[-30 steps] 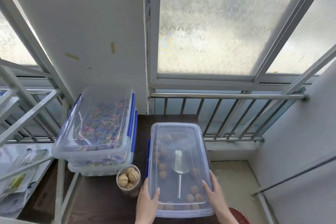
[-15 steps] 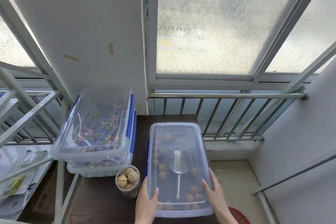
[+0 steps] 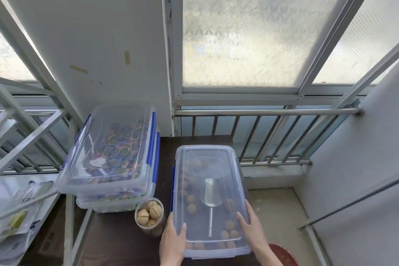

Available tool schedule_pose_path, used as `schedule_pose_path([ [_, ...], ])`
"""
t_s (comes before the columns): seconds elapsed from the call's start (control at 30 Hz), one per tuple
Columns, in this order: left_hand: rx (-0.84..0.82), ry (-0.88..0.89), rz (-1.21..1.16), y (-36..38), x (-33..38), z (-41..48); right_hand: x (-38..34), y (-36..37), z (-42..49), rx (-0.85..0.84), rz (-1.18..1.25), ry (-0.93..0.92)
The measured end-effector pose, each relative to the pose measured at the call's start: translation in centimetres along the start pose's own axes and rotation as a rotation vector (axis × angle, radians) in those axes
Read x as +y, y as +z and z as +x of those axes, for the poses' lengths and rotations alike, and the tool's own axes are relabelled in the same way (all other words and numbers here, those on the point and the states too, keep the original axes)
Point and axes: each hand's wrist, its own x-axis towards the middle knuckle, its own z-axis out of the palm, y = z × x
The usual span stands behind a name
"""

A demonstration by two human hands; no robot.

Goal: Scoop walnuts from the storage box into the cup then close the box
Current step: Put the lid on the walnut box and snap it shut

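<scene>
The clear walnut storage box (image 3: 237, 244) stands on the dark table (image 3: 168, 149) with its translucent lid (image 3: 207, 155) lying on top. Through the lid I see several walnuts (image 3: 191, 209) and a clear scoop (image 3: 210, 194). My left hand (image 3: 173, 242) grips the lid's near left edge, thumb on top. My right hand (image 3: 251, 228) grips the near right edge the same way. A clear cup (image 3: 149, 215) filled with walnuts stands just left of the box, close to my left hand.
Two stacked clear boxes with blue clasps (image 3: 112, 157), full of colourful wrapped items, sit at the table's left. A metal railing (image 3: 267, 112) runs behind the table. A metal rack (image 3: 32, 136) with packets stands at the left. A red round object (image 3: 285, 256) lies on the floor at right.
Both hands stay on the lid's near edges. The view has shifted slightly; nothing else has visibly moved.
</scene>
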Motion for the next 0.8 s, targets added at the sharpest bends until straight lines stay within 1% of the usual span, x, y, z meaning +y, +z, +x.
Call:
schedule_pose_path([
  [0.17,0.015,-0.002,-0.111,0.5,-0.3,0.4,0.0,0.4,0.1,0.011,-0.005,0.005],
  [0.3,0.019,-0.074,-0.211,1.6,-1.1,0.8,0.0,-0.2,0.3,0.009,0.058,0.021],
  [0.37,0.014,-0.097,-0.289,1.4,-0.6,0.5,0.4,-0.9,1.0,0.007,0.103,0.079],
  [0.47,-0.005,-0.138,-0.379,1.0,0.0,0.4,1.1,-2.0,2.2,-0.075,0.201,0.282],
  [0.53,-0.008,-0.112,-0.352,1.2,-0.2,0.8,1.2,-2.4,2.9,-0.19,0.253,0.335],
  [0.63,-0.013,-0.03,-0.221,1.5,-0.4,1.1,1.6,-3.0,3.6,-0.246,0.224,0.28],
  [0.7,-0.041,-0.008,-0.188,1.5,-0.1,1.1,1.4,-3.2,3.7,-0.183,0.2,0.246],
  [0.8,-0.069,-0.074,-0.263,1.6,0.1,1.4,0.6,-3.5,3.5,-0.053,0.149,0.173],
])
